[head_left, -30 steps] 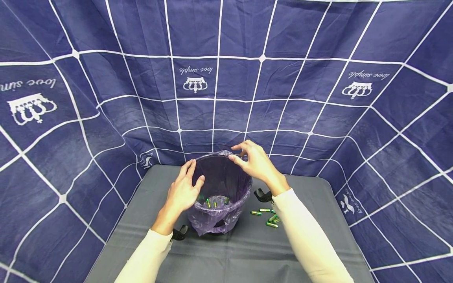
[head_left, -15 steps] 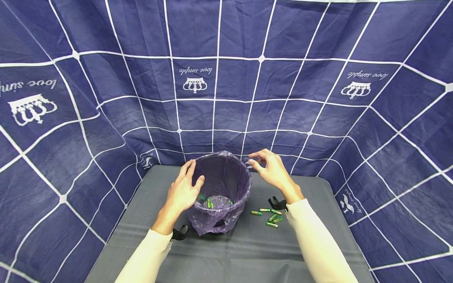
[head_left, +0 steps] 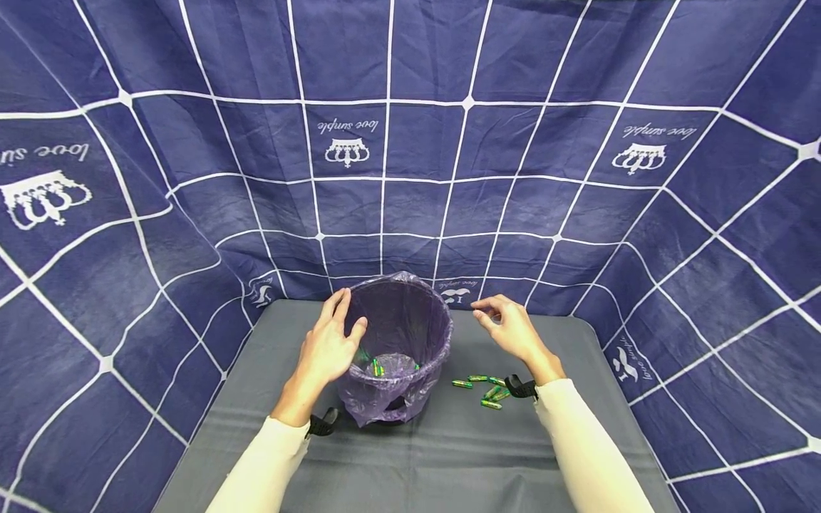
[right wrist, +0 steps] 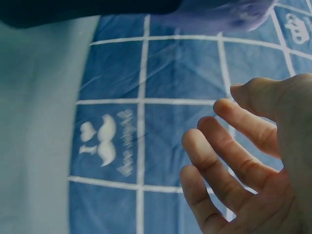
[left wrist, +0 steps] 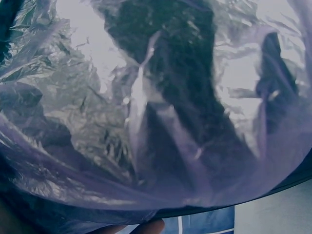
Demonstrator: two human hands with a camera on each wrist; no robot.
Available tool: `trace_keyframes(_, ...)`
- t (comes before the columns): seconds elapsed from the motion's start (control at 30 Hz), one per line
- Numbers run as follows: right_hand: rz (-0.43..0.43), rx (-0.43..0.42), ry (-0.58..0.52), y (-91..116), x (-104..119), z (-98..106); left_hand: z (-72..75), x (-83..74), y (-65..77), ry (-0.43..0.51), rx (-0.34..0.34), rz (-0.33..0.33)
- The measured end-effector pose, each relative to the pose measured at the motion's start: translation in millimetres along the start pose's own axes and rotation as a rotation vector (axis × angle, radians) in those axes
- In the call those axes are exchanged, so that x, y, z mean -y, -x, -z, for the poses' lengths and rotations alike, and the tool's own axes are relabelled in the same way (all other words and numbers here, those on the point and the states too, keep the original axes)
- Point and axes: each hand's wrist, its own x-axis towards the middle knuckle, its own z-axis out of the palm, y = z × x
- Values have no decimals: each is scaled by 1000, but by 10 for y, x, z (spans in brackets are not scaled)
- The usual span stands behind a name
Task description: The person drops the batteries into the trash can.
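Note:
A trash bin lined with a purple plastic bag (head_left: 423,313) stands on the grey tabletop. Several green batteries (head_left: 378,368) lie inside it, partly seen. My left hand (head_left: 328,347) is at the bin's left rim, fingers extended along the outside, thumb apart from them near the opening. In the left wrist view the purple bag (left wrist: 170,146) fills most of the picture, and only fingertips (left wrist: 151,227) show below. My right hand (head_left: 511,329) hovers right of the bin, fingers loosely bent; nothing is between them in the right wrist view. Nearby lie several more green batteries (head_left: 491,404).
Blue cloth (head_left: 417,142) with white grid lines hangs behind and on both sides of the grey tabletop (head_left: 417,470). Each wrist wears a black band, the right one (head_left: 519,386) close to the loose batteries.
My right hand has moved from the bin's right rim out to the right and lower, near the loose batteries. My left hand has stayed at the left rim. The batteries inside the bin have shifted.

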Motion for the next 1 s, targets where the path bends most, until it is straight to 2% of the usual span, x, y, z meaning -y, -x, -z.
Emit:
trace_keyframes(0.23, -74, 24, 21, 225, -393, -61, 4, -8, 20, 1, 12, 7)
trace_keyframes(0.6, -157, 108, 35, 592, -904, -234, 18, -15, 16, 6, -5, -2)
trace_keyframes(0.87, -185, 179, 73, 795, -1123, -383, 8, 9, 14, 8, -17, -5)
trace_keyframes(1.0, -189, 189, 79, 855, -1181, -436, 0, 11, 6, 11, -21, -5)
